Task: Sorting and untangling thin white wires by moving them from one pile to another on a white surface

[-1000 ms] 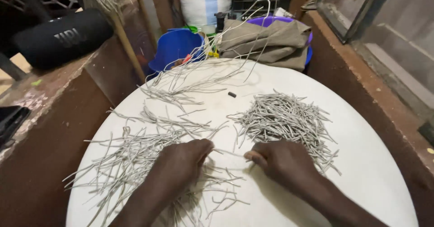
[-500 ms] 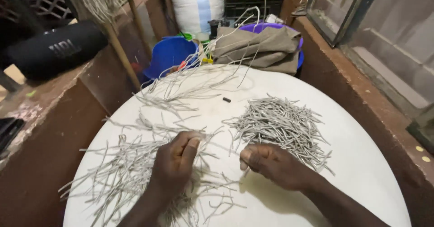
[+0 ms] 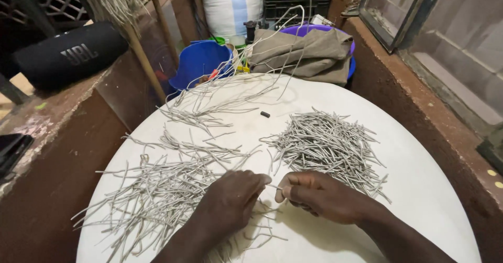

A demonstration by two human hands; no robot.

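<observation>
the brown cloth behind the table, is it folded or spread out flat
Folded, loosely. The brown cloth lies bunched in thick creased layers over the purple basin, not spread flat.

You get bright, even light on the white table point(image 3: 419, 200), strongest across its middle, with no harsh glare. Soft shadows fall near you beneath the left hand point(image 3: 230, 200) and right hand point(image 3: 325, 196), so the light sits above and slightly far. The far left corner goes dim. Focus holds sharp throughout; wide-lens bending curves the walls at both edges.
</observation>
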